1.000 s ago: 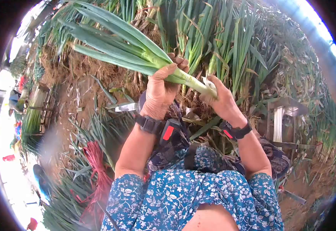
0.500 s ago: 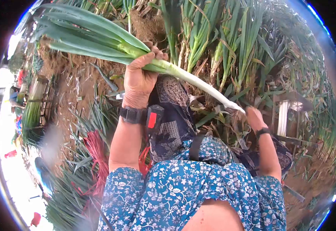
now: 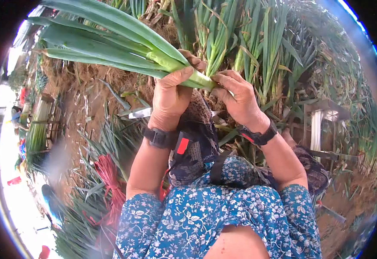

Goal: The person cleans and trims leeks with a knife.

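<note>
Head view: we hold one big green onion (image 3: 162,62) in both hands, above our knees. Our left hand (image 3: 171,96) is closed around the stalk, just below where the leaves fan out to the upper left. Our right hand (image 3: 241,100) pinches the paler stretch of stalk beside it, thumb and fingers bent together; the hand hides the lower end, so we cannot tell how it looks. Just beyond our hands, more onions (image 3: 218,41) stand close together, leaves up. Red strings (image 3: 110,181) lie over a heap of onions (image 3: 78,228) near our left elbow. Farther left, a bundle (image 3: 38,125) leans on a rack. To our right, white stalks (image 3: 316,131) show in a small frame (image 3: 328,105), over the brown soil (image 3: 348,207).
</note>
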`<state>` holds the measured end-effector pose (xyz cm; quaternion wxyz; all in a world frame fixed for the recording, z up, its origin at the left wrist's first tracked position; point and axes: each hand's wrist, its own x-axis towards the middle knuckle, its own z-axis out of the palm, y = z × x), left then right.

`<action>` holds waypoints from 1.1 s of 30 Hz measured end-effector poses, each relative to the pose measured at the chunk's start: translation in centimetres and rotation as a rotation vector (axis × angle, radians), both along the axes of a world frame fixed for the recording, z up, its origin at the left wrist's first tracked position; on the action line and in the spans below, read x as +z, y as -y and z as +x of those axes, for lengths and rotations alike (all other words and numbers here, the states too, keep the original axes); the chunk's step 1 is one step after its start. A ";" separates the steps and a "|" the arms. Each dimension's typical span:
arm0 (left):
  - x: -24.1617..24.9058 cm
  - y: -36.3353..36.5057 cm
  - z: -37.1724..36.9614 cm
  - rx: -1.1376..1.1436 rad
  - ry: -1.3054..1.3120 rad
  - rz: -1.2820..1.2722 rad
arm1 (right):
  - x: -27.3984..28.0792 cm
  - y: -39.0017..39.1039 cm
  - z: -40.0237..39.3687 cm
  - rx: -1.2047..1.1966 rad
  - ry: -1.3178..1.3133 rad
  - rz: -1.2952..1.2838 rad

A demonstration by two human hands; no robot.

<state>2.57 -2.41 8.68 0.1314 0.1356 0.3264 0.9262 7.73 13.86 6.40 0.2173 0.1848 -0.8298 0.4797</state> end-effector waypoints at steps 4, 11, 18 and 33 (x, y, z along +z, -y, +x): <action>0.2 0.1 0.2 -0.011 0.045 0.031 | 0.4 0.5 -0.2 -0.065 -0.061 0.021; 0.0 0.0 -0.1 0.012 0.034 -0.016 | 2.7 0.1 -0.3 0.126 0.120 0.212; -0.8 -0.3 -0.9 0.148 0.193 0.089 | -0.1 1.0 3.7 0.310 -0.008 0.767; -2.7 -2.8 1.8 0.095 0.091 -0.215 | -12.9 -2.4 7.6 0.324 0.506 1.099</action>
